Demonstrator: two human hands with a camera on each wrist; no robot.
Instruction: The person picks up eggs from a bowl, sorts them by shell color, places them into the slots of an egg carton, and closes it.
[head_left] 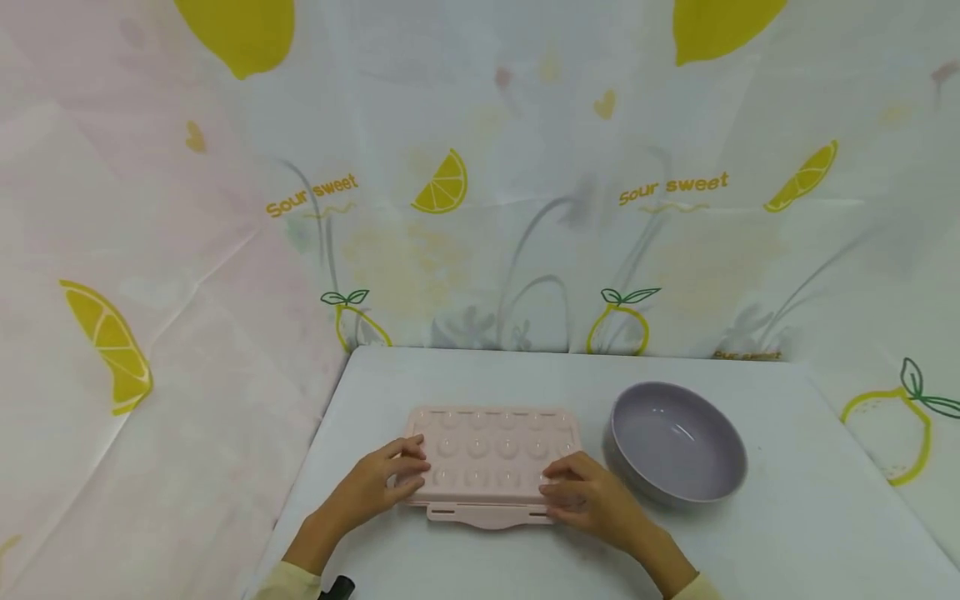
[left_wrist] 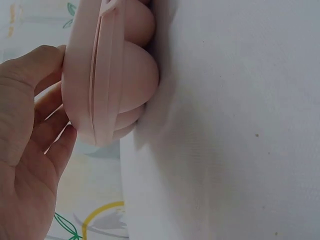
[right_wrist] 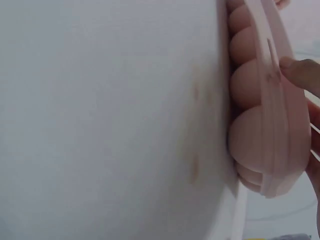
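Note:
A pink lidded egg box (head_left: 491, 461) lies flat on the white table, with rows of round bumps across its lid. A latch flap (head_left: 487, 516) sticks out along its front edge. My left hand (head_left: 372, 486) rests its spread fingertips on the lid's left end. In the left wrist view, thumb and fingers touch the lid's outer side above the seam. My right hand (head_left: 592, 497) grips the front right corner. The right wrist view shows its thumb (right_wrist: 300, 71) on the front rim beside a slot, with fingers behind the lid. Rounded cups (right_wrist: 246, 138) bulge underneath.
A greyish purple bowl (head_left: 678, 446) stands to the right of the box, close to my right hand. A black object (head_left: 341, 588) shows by my left sleeve. The white table (head_left: 465, 375) ends at a lemon-printed cloth behind and at the sides.

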